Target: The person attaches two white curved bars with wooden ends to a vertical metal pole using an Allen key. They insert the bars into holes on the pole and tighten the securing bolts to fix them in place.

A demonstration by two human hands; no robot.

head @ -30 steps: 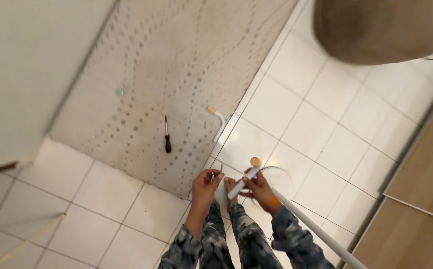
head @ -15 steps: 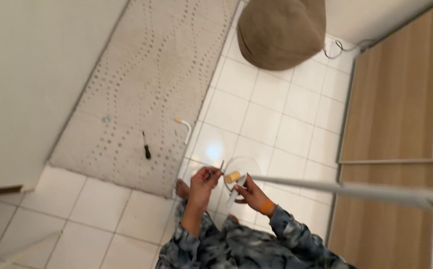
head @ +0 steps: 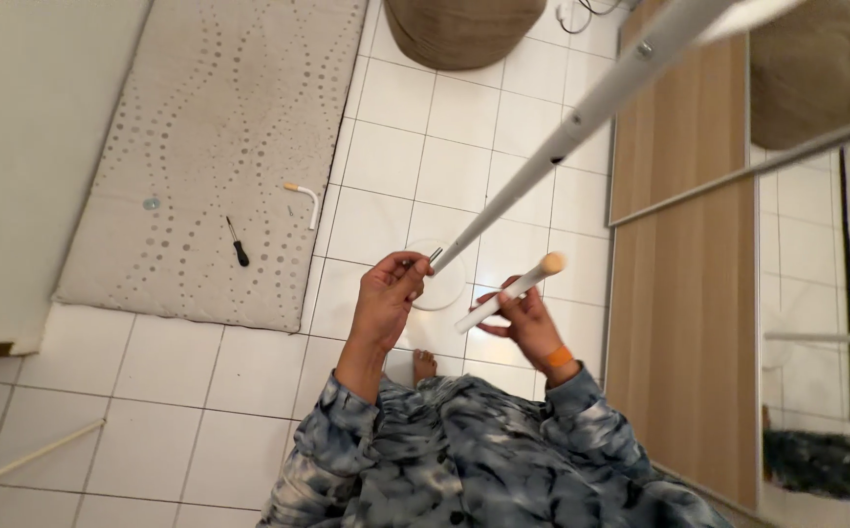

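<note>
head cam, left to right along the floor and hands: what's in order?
Washer → screwdriver → bent white hook piece → left hand at the long white pole's threaded end → right hand holding a short white rod → wooden panel.

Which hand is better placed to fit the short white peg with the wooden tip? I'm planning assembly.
Probably the right hand: it grips the short white wooden-tipped peg, while the left hand pinches the long white tube's end.

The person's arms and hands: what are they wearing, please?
Both arms have long sleeves of a soft fabric with a blue, grey and black marbled pattern, ending at the wrists. The left hand is bare. The right hand is bare too, with an orange band around its wrist.
</note>
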